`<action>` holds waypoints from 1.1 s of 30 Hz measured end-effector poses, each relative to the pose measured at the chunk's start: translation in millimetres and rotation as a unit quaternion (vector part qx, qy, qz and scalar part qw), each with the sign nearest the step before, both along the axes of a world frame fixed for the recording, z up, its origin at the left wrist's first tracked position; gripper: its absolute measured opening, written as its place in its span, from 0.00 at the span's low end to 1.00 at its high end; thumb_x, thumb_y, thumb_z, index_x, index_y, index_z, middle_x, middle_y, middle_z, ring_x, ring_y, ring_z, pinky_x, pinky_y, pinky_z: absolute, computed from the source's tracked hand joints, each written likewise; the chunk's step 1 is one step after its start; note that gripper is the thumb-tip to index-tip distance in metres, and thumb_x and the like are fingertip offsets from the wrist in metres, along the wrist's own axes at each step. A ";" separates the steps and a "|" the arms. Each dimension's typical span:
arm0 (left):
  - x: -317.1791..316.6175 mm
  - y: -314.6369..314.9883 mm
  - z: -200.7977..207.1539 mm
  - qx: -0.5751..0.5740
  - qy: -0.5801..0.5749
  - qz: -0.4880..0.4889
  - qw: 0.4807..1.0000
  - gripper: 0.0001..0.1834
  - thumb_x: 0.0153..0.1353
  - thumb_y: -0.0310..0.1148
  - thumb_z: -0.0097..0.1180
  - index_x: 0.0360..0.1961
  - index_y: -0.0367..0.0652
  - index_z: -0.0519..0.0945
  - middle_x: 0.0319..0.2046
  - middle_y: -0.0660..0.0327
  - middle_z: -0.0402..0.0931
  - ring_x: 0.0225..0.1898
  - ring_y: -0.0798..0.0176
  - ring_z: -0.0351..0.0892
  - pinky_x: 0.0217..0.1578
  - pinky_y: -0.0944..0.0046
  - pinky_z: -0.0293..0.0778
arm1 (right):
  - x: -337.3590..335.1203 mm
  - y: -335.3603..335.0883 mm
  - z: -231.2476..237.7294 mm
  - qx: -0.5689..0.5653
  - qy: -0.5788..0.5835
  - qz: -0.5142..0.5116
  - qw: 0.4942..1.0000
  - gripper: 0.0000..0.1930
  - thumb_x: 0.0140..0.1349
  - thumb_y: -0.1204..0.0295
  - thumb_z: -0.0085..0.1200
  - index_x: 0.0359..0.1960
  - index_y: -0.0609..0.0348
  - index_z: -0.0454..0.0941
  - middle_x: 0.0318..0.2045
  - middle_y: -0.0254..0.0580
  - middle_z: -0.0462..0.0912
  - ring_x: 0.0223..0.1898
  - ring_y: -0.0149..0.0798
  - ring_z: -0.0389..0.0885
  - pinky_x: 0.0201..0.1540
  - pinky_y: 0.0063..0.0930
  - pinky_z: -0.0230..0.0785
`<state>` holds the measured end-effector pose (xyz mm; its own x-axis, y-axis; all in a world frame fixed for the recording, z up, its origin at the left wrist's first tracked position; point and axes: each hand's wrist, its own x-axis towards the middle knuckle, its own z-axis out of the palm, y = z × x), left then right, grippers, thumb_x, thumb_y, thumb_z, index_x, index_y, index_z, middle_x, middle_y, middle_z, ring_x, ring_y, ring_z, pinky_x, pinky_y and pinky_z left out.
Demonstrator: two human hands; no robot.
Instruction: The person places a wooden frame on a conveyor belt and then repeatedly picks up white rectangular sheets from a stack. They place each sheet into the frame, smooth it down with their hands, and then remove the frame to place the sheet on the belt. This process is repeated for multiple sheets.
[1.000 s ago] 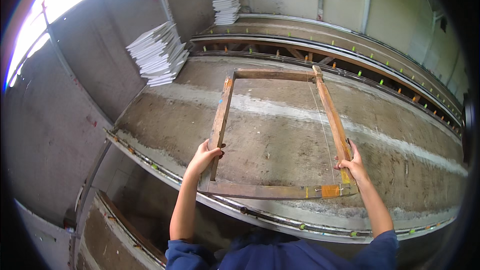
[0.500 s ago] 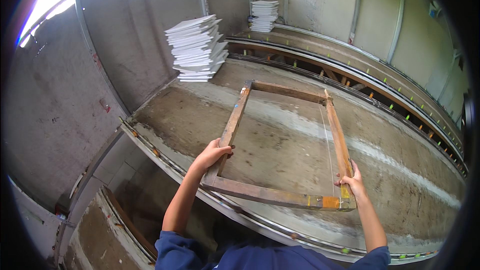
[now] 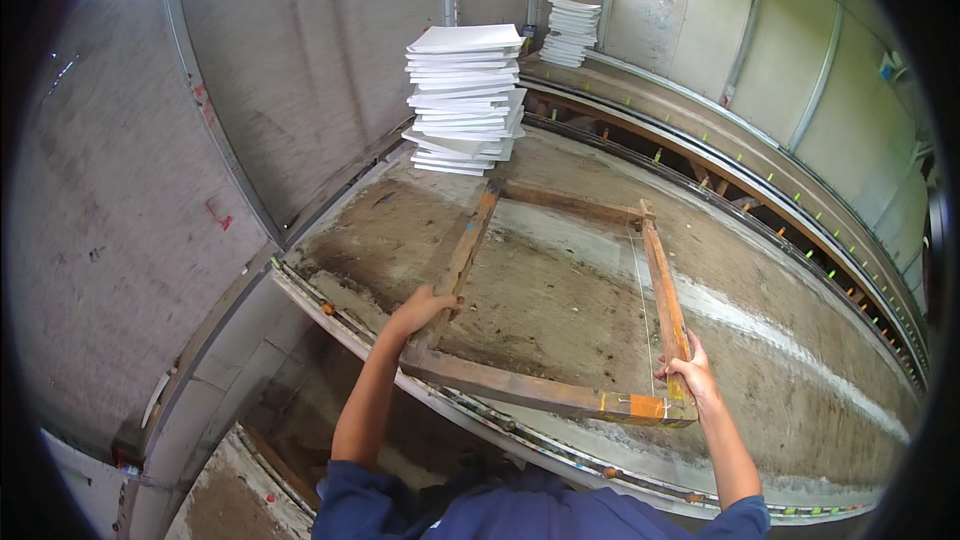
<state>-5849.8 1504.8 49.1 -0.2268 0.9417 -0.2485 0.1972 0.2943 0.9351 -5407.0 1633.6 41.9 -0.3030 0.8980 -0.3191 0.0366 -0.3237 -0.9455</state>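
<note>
Both my hands hold a rectangular wooden frame [image 3: 520,387] over a long, stained table [image 3: 545,315]. My left hand [image 3: 425,312] is closed round its left bar, close to the near corner. Around the lower part of the right bar, my right hand [image 3: 690,372] is closed too. An orange and yellow patch marks the near right corner, and a thin pale thread [image 3: 643,290] runs along inside the right bar. The stained tabletop shows within the frame. Whether the frame's far end touches the table, I cannot tell.
A tall stack of white sheets [image 3: 465,105] stands at the table's far left end. Farther back sits a smaller white stack [image 3: 572,32]. Rails with small coloured pegs [image 3: 657,155] run along the table edges. A grey wall [image 3: 110,210] rises on the left.
The view has swung left, so the stacks appear farther right. The frame seems lower and closer to the tabletop, with both hands keeping their grip.
</note>
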 end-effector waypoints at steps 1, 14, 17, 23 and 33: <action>-5.0 -2.4 1.4 -0.009 0.019 -0.003 1.000 0.24 0.46 0.39 0.54 0.40 0.28 0.74 0.31 0.56 0.76 0.32 0.66 0.74 0.38 0.68 0.68 | -6.2 1.8 -0.3 0.000 -0.003 0.005 1.000 0.47 0.41 0.88 0.47 0.64 0.55 0.36 0.40 0.63 0.70 0.27 0.45 0.78 0.30 0.37 0.76; -64.4 20.7 15.9 -0.027 0.015 -0.001 1.000 0.20 0.49 0.37 0.56 0.37 0.30 0.74 0.27 0.58 0.75 0.29 0.68 0.74 0.31 0.69 0.69 | -57.2 -6.7 -28.0 -0.002 0.052 -0.032 0.998 0.46 0.42 0.88 0.46 0.64 0.56 0.35 0.41 0.63 0.69 0.30 0.45 0.78 0.29 0.34 0.75; -86.2 34.3 2.9 -0.017 -0.008 -0.052 0.998 0.22 0.49 0.37 0.54 0.41 0.30 0.73 0.30 0.56 0.75 0.31 0.66 0.75 0.34 0.68 0.69 | -74.2 -15.8 -30.5 0.005 0.032 -0.052 0.998 0.46 0.43 0.88 0.46 0.64 0.56 0.36 0.42 0.64 0.68 0.32 0.45 0.77 0.30 0.34 0.76; -139.5 69.8 -42.9 -0.009 -0.060 -0.119 0.991 0.23 0.51 0.35 0.52 0.44 0.29 0.69 0.34 0.54 0.75 0.34 0.64 0.75 0.38 0.66 0.70 | -118.3 -42.7 -26.5 0.033 -0.016 -0.121 0.992 0.44 0.44 0.86 0.46 0.64 0.57 0.37 0.44 0.64 0.67 0.32 0.45 0.77 0.31 0.35 0.76; -170.2 100.3 -81.3 -0.004 0.146 -0.227 0.963 0.34 0.48 0.45 0.55 0.50 0.28 0.66 0.46 0.39 0.67 0.48 0.46 0.69 0.49 0.56 0.66 | -143.4 -66.0 -61.7 0.159 -0.282 -0.103 0.941 0.44 0.44 0.81 0.48 0.65 0.54 0.40 0.57 0.59 0.56 0.56 0.53 0.61 0.58 0.39 0.55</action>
